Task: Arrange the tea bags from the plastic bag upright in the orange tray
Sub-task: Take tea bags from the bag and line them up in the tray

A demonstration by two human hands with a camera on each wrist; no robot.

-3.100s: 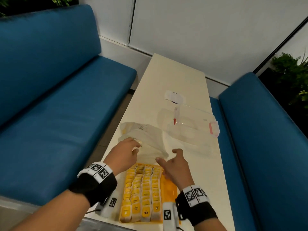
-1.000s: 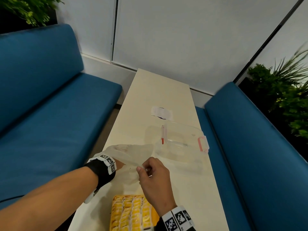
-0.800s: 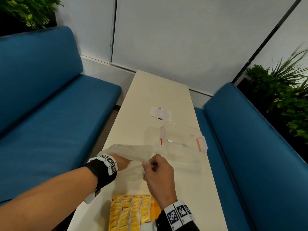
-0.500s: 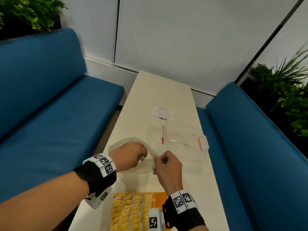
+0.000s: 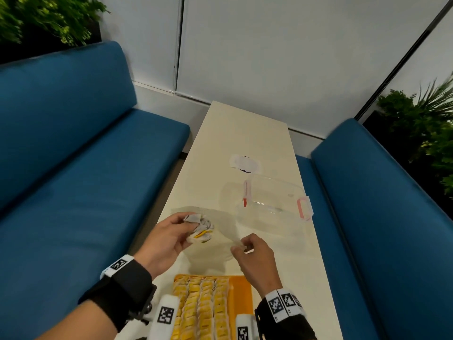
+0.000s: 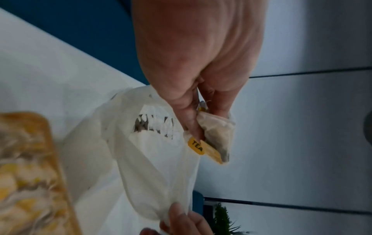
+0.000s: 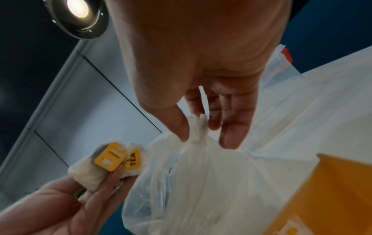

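My left hand [image 5: 181, 231] grips a small bunch of tea bags [image 5: 199, 228] with yellow "TEA" tags [image 7: 133, 160], lifted above the table. The same bags [image 6: 214, 135] show pinched between thumb and fingers in the left wrist view. My right hand [image 5: 245, 246] pinches the rim of the thin clear plastic bag [image 5: 220, 231], which hangs limp [image 7: 201, 182] between the two hands. The orange tray [image 5: 241, 290] lies at the near table edge, with several rows of upright tea bags [image 5: 203, 310] and a bare strip along its right side.
A clear lidded container [image 5: 272, 204] with pink clips lies on the cream table [image 5: 245, 133] beyond the hands. A white paper patch [image 5: 244, 163] lies farther back. Blue benches [image 5: 73, 192] flank the table on both sides, with plants in the corners.
My left hand has come out of the plastic bag holding tea bags and moved left. My right hand keeps hold of the bag's rim and has dropped nearer the tray.
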